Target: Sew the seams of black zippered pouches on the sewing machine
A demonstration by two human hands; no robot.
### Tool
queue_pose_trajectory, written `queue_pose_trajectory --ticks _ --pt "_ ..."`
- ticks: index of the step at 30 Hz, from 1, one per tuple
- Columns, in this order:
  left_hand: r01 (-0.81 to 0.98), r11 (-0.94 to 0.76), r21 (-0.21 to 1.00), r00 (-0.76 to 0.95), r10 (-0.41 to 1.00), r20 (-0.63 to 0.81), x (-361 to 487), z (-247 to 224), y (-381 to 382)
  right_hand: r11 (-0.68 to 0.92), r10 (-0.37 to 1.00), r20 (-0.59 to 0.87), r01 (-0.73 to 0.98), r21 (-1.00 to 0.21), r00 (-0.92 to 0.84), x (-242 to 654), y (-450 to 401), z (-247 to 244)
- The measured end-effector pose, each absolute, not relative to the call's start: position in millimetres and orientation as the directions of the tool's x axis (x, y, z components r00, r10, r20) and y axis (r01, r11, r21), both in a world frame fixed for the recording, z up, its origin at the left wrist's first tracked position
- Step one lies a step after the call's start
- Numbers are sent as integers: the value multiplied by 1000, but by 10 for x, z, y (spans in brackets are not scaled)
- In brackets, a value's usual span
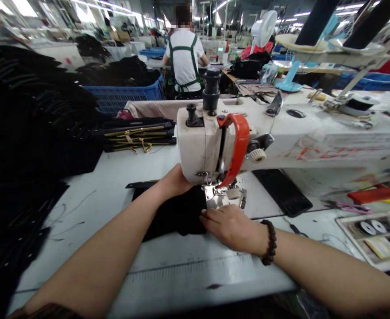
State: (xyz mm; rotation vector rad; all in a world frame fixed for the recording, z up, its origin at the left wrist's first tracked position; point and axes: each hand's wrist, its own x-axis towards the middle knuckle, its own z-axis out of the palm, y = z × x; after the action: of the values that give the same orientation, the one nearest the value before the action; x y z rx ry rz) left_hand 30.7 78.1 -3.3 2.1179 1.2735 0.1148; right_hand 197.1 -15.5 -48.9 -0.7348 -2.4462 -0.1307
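the black cloth (173,215) lies on the table (168,288), set in from the near edge, its right side against the shiny plate (219,201) under the sewing machine (294,128). the right hand (229,226) has its fingers bent and gathered at that side; whether they pinch the cloth or only press it, i cannot tell. the left hand (177,180) reaches over the far part, its fingers hidden behind the machine's head, so its grip cannot be told either.

the cloth looks light and soft, likely easy to crease or pull askew, and not fragile. its matt face suggests little slip, though the smooth table under it should let it slide. a dark strip (140,184) with a thin gold line pokes out at its far left corner and is probably stiffer. the best hold seems to be flat fingers near the side edges, pressing lightly, with fingertips clear of the metal parts beneath the head.
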Motion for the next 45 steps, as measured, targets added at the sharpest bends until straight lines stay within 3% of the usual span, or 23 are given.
queue_pose_trajectory --ticks 8,12,14,17,20,23,25,32,41,43,45 --pt "857 -324 400 454 842 -292 272 -130 821 824 505 594 554 -117 -626 1945 -114 -515" --pt "901 -331 282 406 873 -270 244 89 665 809 508 610 580 -94 -609 1924 -109 -525" --pt "896 -410 171 444 832 -332 241 253 466 794 541 580 597 -115 -609 1920 -105 -513" --pt "818 -552 160 559 699 -446 231 348 99 743 669 314 599 -297 -674 2011 -89 -416" --pt "765 -629 140 635 701 -325 179 218 -156 576 707 -91 646 -501 -701 2270 -61 -246" --pt "761 -619 192 648 732 -210 106 65 -211 458 695 -251 684 -567 -674 2552 -41 -135" --pt "781 -559 279 619 753 -223 70 27 -180 416 696 -311 716 -561 -647 2641 -33 -125" --pt "770 -236 593 488 816 -310 42 65 -86 391 801 -277 815 -427 -530 2311 62 -208" --pt "723 117 681 237 884 -403 47 118 -14 327 909 -138 879 -347 -393 2005 149 -401" --pt "704 169 690 203 883 -424 52 121 2 410 889 -70 855 -317 -452 2051 120 -412" --pt "687 197 700 187 883 -432 65 122 4 614 786 114 744 -263 -608 2103 69 -405"
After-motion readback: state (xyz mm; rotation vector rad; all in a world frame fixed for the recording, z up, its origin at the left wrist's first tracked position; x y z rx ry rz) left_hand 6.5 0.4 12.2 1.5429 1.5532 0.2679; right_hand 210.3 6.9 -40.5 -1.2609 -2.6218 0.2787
